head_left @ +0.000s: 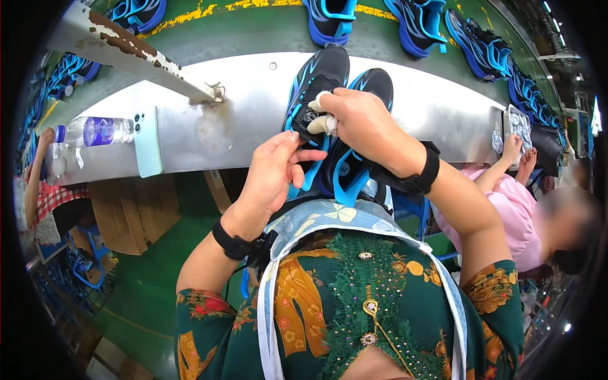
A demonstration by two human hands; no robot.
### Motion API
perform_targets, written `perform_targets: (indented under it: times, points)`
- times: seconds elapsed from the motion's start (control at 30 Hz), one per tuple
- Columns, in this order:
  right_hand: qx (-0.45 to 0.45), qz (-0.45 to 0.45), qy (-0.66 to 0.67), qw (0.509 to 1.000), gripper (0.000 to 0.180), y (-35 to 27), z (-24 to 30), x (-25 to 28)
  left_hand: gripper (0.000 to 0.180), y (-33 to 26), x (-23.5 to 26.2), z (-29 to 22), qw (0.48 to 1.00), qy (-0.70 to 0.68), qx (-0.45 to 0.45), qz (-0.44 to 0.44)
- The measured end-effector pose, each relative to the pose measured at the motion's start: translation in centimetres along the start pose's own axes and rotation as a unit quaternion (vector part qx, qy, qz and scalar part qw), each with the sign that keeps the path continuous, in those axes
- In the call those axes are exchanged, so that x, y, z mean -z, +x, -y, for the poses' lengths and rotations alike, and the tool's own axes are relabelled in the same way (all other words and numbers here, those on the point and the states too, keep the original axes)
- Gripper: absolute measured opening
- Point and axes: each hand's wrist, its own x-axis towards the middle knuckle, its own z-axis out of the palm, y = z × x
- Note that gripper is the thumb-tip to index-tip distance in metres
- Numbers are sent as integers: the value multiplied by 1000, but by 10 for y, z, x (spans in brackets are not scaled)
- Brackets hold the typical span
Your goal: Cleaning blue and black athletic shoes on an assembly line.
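A black sneaker with bright blue trim (pixel 324 68) rests on the metal bench, its toe pointing away from me. A matching sneaker (pixel 375 82) sits against its right side, partly hidden by my right arm. My right hand (pixel 358 117), with white coverings on some fingertips, is closed in a pinch at the dark shoelace (pixel 310 116) over the left sneaker's tongue. My left hand (pixel 273 166) is beside that sneaker's collar. Its thumb and index finger are pinched together and other fingers reach toward the blue lining; what the pinch holds is too small to make out.
On the metal bench (pixel 247 136) lie a water bottle (pixel 101 131) and a pale green phone (pixel 147 140). A rusty white post (pixel 152 60) rises at left. More sneakers (pixel 415 25) line the green surface beyond. A co-worker in pink (pixel 506 218) works at right; another person's arm shows at left.
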Motion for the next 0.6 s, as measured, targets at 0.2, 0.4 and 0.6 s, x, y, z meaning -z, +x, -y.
perform_targets:
  times: [0.2, 0.4, 0.6]
  points:
    - [-77, 61, 121, 988, 37, -20, -12, 49, 39, -35, -19, -11, 957, 279, -56, -55]
    - [-194, 35, 132, 971, 46, -80, -28, 42, 73, -17, -52, 7, 676, 696, -242, 16]
    - [-152, 43, 230, 960, 37, -85, -34, 50, 61, 11, -13, -36, 655, 720, -228, 23]
